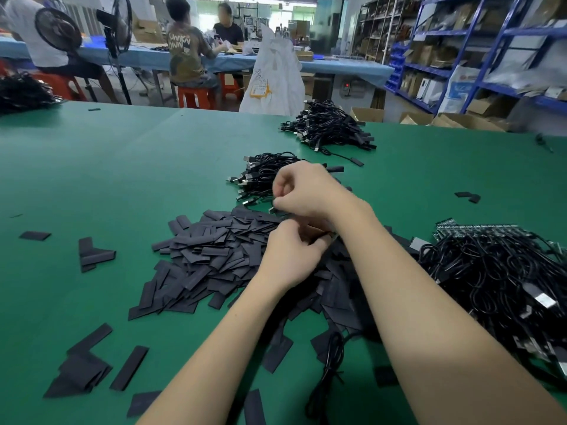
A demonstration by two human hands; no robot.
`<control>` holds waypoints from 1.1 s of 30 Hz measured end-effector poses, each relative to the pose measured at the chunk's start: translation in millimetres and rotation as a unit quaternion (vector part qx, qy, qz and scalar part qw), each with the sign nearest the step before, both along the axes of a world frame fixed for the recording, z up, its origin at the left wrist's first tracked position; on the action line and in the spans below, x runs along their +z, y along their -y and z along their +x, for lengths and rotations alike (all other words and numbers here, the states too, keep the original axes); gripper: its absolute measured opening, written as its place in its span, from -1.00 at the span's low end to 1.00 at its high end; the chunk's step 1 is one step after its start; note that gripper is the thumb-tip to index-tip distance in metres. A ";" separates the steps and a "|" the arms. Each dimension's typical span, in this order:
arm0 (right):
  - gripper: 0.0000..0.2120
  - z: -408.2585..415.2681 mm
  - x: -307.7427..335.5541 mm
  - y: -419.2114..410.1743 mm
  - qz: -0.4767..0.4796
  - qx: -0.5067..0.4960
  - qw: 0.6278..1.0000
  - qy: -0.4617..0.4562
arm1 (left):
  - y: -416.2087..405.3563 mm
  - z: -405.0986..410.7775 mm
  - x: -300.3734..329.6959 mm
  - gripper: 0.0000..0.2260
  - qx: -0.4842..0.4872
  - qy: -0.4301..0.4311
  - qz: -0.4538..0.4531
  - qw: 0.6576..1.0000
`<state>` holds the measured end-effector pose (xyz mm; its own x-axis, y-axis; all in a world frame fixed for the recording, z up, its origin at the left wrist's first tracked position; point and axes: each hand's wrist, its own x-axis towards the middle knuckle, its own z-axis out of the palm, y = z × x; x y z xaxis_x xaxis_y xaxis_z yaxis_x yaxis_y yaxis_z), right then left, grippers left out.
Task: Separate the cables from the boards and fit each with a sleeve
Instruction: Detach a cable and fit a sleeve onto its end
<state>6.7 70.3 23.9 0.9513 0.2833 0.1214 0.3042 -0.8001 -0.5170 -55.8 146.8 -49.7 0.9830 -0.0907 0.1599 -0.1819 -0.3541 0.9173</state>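
Both hands meet at the centre, above the heap of flat black sleeves (pixel 211 256) on the green tabletop (pixel 107 167). The right hand (pixel 306 191) pinches a small cable end; the left hand (pixel 290 256) has a curled grip, its content hidden. Uncut black cables (pixel 497 271) lie at 3 o'clock. I think holding the sleeve mouth open and sliding straight works best.

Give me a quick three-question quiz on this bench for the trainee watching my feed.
1. True or false: the heap of flat black sleeve pieces lies on the green table mat, to the left of both hands.
2. Multiple choice: the tangled heap of black cables joined to green boards lies A) at the right edge, B) at the far left, C) on the blue shelves.
3. Fill in: the left hand and right hand meet over the ____ pile.

Key: 1 true; 2 A; 3 sleeve. Both hands have curled fingers working on a small part, too hidden to name. Two finished cable bundles lie beyond.
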 end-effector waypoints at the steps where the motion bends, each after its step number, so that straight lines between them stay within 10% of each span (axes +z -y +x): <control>1: -0.85 0.1 -1.3 9.9 0.041 -0.030 0.998 0.021 | -0.9 2.3 -2.5 -0.86 0.005 0.001 -0.020 1.000; 14: -0.84 -38.6 -64.2 74.8 0.275 -0.196 0.939 0.058 | -20.8 14.7 -2.0 -0.88 0.052 -0.003 -0.037 0.998; 33: -0.73 -59.1 -88.7 65.4 0.391 -0.141 0.908 0.047 | -26.0 9.4 1.7 -0.87 0.019 -0.002 -0.047 0.999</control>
